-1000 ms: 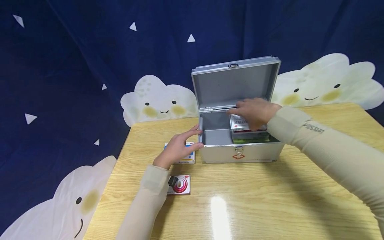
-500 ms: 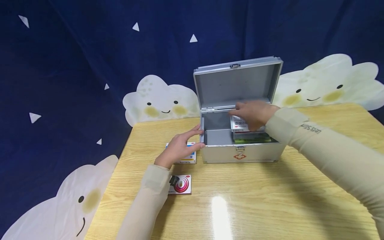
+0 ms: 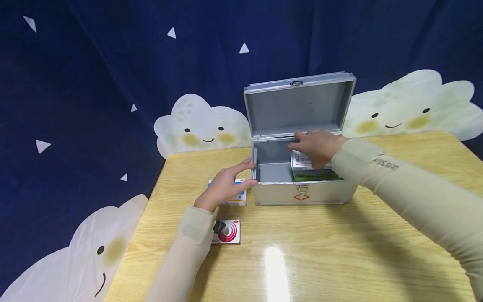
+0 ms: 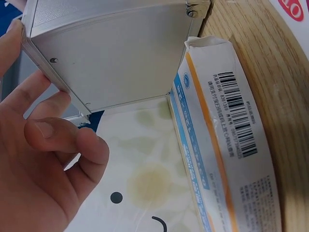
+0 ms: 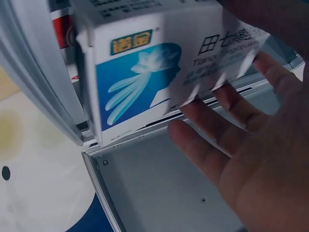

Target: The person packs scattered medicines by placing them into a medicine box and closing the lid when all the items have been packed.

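A silver first-aid case (image 3: pixel 279 193) stands with its lid (image 3: pixel 298 107) raised. My right hand (image 3: pixel 318 147) reaches into its right half and grips a white medicine box (image 5: pixel 140 72) with a blue picture of a head. Below that box, in the head view, lies a green-edged box (image 3: pixel 317 175). My left hand (image 3: pixel 226 184) touches the case's left rim with thumb and extended fingers, while its other fingers bend loosely in the left wrist view. Beside the case, partly under that hand, lies a white, blue and orange medicine box (image 4: pixel 227 121).
A white medicine box with red rings (image 3: pixel 229 232) lies on the wooden table (image 3: pixel 320 251), near the left wrist. Behind the table hangs a dark blue curtain (image 3: pixel 203 50) with white clouds. A red and white box (image 5: pixel 63 34) shows inside the case in the right wrist view.
My right hand has moved slightly down and toward me with the white medicine box. The left hand stays at the rim; the whole view shifted a little.
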Motion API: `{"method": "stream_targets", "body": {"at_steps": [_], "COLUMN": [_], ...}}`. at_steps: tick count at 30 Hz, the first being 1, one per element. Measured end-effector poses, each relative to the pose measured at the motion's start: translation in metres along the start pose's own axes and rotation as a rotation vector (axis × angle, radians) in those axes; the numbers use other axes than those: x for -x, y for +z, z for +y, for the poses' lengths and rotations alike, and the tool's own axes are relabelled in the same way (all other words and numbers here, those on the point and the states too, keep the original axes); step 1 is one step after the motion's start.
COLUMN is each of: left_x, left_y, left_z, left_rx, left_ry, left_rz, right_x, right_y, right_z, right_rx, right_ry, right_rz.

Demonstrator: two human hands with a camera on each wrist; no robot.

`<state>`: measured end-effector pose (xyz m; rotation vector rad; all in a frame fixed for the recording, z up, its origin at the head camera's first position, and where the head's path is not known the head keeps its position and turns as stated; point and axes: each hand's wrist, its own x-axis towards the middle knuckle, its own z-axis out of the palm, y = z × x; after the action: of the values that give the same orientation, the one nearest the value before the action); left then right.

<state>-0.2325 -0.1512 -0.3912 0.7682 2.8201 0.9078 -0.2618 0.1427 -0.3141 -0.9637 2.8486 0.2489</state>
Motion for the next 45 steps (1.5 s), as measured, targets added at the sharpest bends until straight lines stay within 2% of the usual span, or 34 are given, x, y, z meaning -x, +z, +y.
{"method": "stream_targets", "body": {"at_steps": [6, 24, 29, 38, 45], "left_x": [0.001, 0.003, 0.002, 0.004, 0.004], "left_y": [0.001, 0.002, 0.0, -0.003, -0.001], "left_z": [0.0, 0.0, 0.003, 0.005, 0.006], "left_rx": [0.012, 0.005, 0.012, -0.019, -0.01], "left_ry": [0.008, 0.008, -0.005, -0.033, -0.034], "left_rz": [0.002, 0.015, 0.006, -0.003, -0.006], "right_x": [-0.002, -0.004, -0.002, 0.0, 0.005], "right_y": [0.002, 0.011, 0.013, 0.016, 0.011], "right_z": [-0.002, 0.001, 0.003, 0.007, 0.012], "right_rx": [-0.006, 0.027, 0.047, 0.014, -0.069], "right_ry": [0.024, 0.003, 0.022, 0.057, 0.097], "right_rz": [-0.038, -0.023, -0.024, -0.024, -0.079]}}
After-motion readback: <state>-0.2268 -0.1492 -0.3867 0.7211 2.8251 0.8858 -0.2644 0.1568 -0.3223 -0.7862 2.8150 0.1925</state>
